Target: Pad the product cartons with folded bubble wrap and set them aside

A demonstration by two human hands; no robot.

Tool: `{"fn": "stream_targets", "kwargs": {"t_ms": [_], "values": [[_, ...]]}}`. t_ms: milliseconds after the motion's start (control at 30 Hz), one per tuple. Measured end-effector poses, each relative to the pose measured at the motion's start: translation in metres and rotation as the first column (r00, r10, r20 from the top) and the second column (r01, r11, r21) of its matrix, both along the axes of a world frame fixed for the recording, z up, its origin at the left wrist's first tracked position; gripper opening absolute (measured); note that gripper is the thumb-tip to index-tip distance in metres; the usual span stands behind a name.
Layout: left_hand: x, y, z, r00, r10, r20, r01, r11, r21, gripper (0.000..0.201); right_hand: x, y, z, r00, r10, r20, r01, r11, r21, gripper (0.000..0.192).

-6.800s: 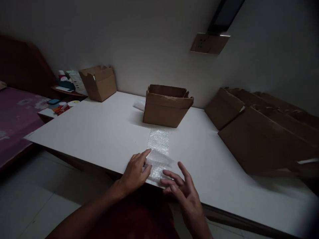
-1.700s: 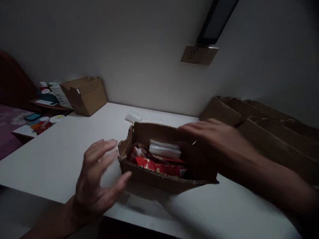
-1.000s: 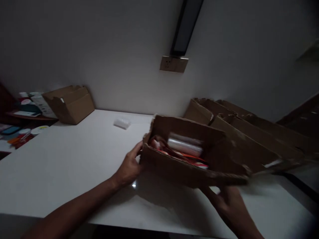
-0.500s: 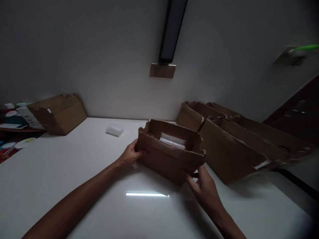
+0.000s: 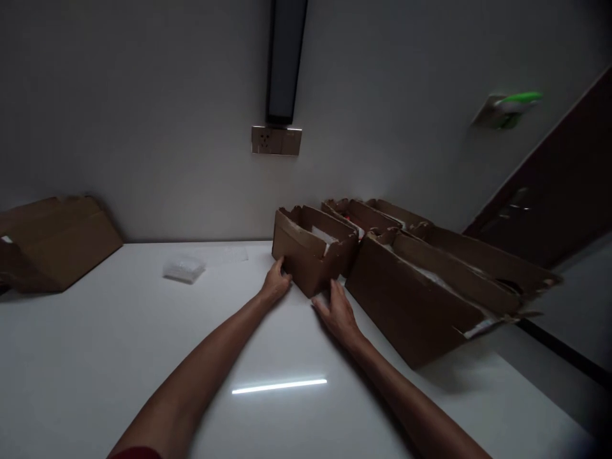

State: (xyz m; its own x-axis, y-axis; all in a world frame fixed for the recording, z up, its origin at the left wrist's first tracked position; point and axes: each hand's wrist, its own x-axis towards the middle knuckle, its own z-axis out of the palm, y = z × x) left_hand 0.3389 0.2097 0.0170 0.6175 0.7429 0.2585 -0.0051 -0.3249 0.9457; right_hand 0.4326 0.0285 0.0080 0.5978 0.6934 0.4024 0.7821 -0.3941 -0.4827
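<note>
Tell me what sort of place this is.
Probably a room at home used for packing parcels. A white table against a plain wall carries several open cardboard boxes, a small box touched by both hands, and a wad of bubble wrap. A wall socket sits above.

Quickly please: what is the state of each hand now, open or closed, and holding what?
Left hand: open, fingertips against the near left corner of the small cardboard box, not gripping.
Right hand: open, fingers touching the box's near bottom edge, holding nothing.
</note>
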Motion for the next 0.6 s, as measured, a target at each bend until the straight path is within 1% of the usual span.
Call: {"fn": "stream_targets", "kwargs": {"t_ms": [100, 200, 300, 400, 467, 600], "values": [[0.019, 0.009, 0.001, 0.998, -0.014, -0.066, 0.018, 0.997, 0.075, 0.079, 0.009, 0.010, -0.003, 1.000, -0.024, -0.008, 0.023, 0.998, -0.055, 0.071], [0.032, 0.017, 0.001, 0.989, -0.009, -0.149, 0.030, 0.990, 0.138, 0.082, 0.012, 0.014, -0.005, 0.999, -0.037, -0.014, 0.036, 0.994, -0.099, 0.069], [0.038, 0.020, 0.002, 0.973, 0.000, -0.229, 0.047, 0.979, 0.198, 0.076, 0.013, 0.013, -0.004, 0.999, -0.036, -0.010, 0.035, 0.990, -0.133, 0.068], [0.036, 0.016, 0.005, 0.960, 0.006, -0.281, 0.074, 0.960, 0.272, 0.053, 0.013, 0.013, -0.001, 0.999, -0.036, 0.002, 0.036, 0.988, -0.151, 0.064], [0.029, 0.008, 0.006, 0.953, 0.009, -0.303, 0.094, 0.942, 0.322, 0.043, 0.013, 0.013, 0.002, 0.999, -0.031, 0.011, 0.032, 0.988, -0.152, 0.058], [0.005, -0.016, 0.002, 0.941, 0.024, -0.339, 0.122, 0.907, 0.403, 0.037, 0.011, 0.014, 0.008, 1.000, 0.011, 0.012, -0.009, 0.990, -0.142, 0.041]]}}
